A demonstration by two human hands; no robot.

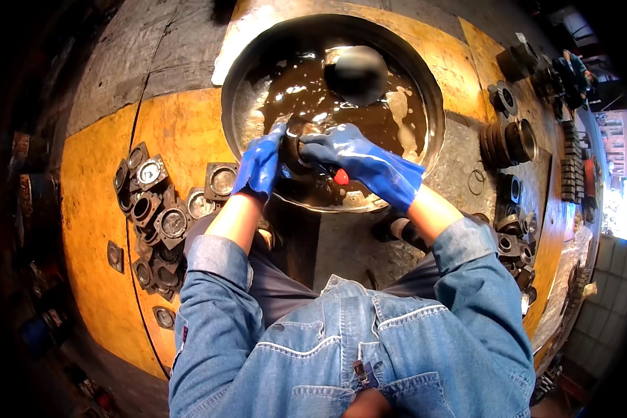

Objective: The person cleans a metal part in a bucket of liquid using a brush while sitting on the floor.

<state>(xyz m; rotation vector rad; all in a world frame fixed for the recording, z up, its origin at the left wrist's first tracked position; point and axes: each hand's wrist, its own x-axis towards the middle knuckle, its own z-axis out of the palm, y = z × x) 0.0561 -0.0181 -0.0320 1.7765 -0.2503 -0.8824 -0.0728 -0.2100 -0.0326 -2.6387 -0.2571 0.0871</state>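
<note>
My left hand (261,164), in a blue rubber glove, grips the side of a dark, wet, round metal part (296,157) over the near side of a wide round basin (435,132). My right hand (362,157), gloved the same way, is closed against the part's other side. From under its fingers sticks the red end (341,177) of something whose other end is hidden. Dark brown liquid (292,76) with foam patches fills the basin. A blurred, dark rounded object (359,75) sits in the liquid at the far side.
Several square metal flanges with round holes (173,223) are heaped on the yellow floor (94,202) at the left. Metal rings and cylinders (508,143) stand at the right, with more flanges (512,247) nearer me. A thin ring (476,182) lies beside the basin.
</note>
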